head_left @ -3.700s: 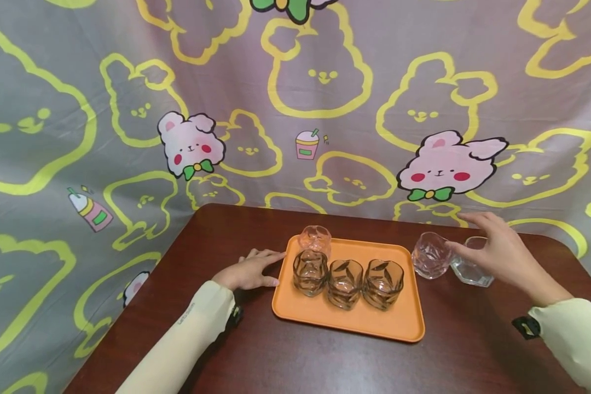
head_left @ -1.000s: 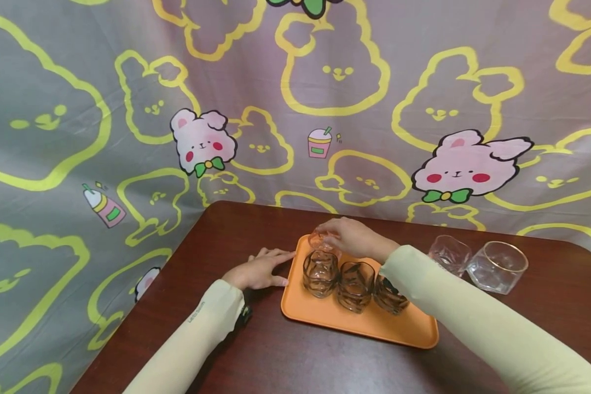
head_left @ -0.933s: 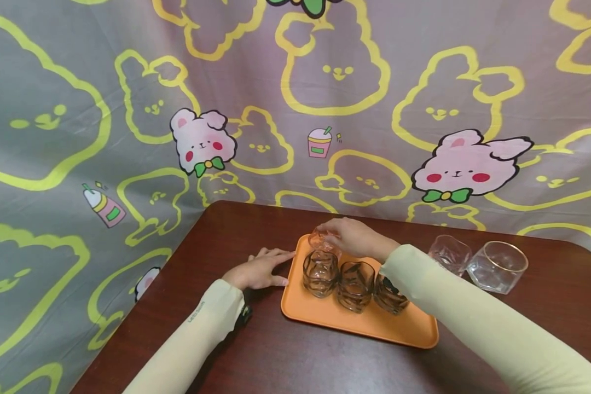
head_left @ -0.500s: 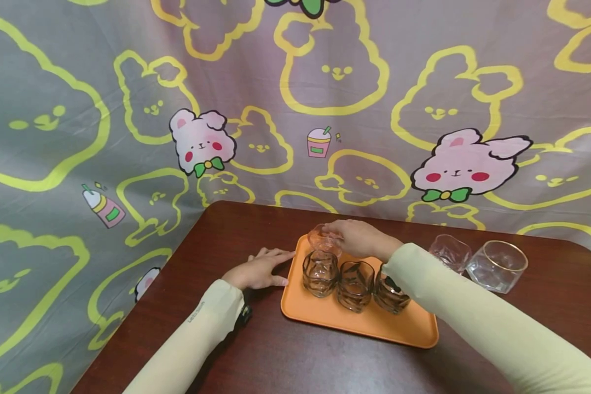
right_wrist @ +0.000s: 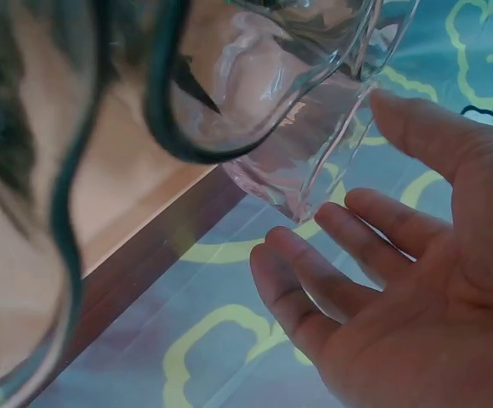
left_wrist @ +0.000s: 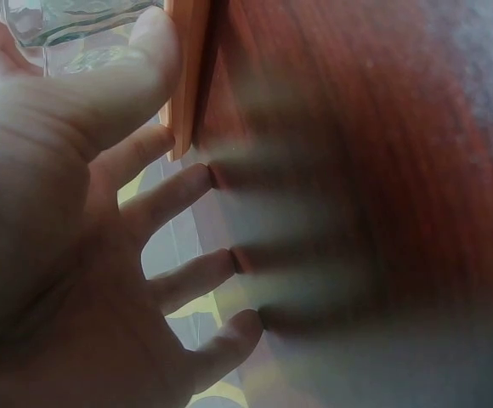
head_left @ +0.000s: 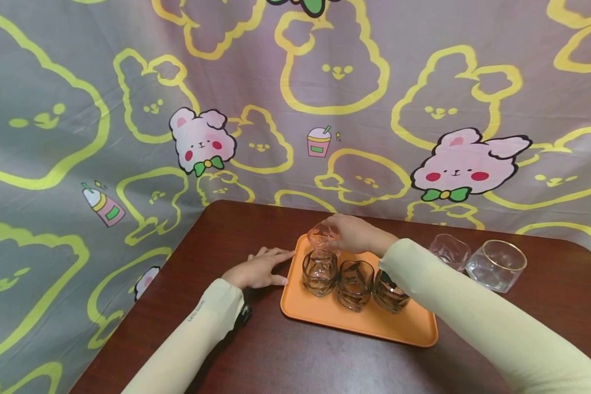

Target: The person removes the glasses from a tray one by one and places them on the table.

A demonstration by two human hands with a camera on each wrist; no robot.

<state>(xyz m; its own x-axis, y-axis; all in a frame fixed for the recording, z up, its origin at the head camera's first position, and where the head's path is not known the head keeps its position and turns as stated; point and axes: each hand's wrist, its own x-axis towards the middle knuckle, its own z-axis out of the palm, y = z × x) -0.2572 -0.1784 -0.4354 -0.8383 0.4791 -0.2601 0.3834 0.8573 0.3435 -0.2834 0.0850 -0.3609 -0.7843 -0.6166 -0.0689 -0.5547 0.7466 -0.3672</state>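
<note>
In the head view my right hand (head_left: 357, 234) reaches over the tray's back left part and pinches a faceted pink glass tumbler (head_left: 322, 235). The right wrist view shows the thumb and fingertips right at the edge of this tumbler (right_wrist: 293, 161), partly behind a smoky one. My left hand (head_left: 258, 271) lies beside the orange tray (head_left: 335, 324), fingers spread and nearly straight; in the left wrist view its thumb and forefinger are at the tray's edge (left_wrist: 187, 76). Three smoky brown tumblers stand in a row on the tray: left (head_left: 320, 276), middle (head_left: 354, 287) and right (head_left: 389, 295), the last partly hidden by the right sleeve.
Right of the tray, a pinkish clear glass (head_left: 448, 249) and a gold-rimmed clear glass (head_left: 499, 265) stand close together on the dark wooden table (head_left: 216, 350). A cartoon-patterned curtain (head_left: 285, 137) hangs right behind the table's back edge.
My right hand has gone from the clear glasses at the right to the pink tumbler, and in the last half second rises slightly there. The left hand stays beside the tray.
</note>
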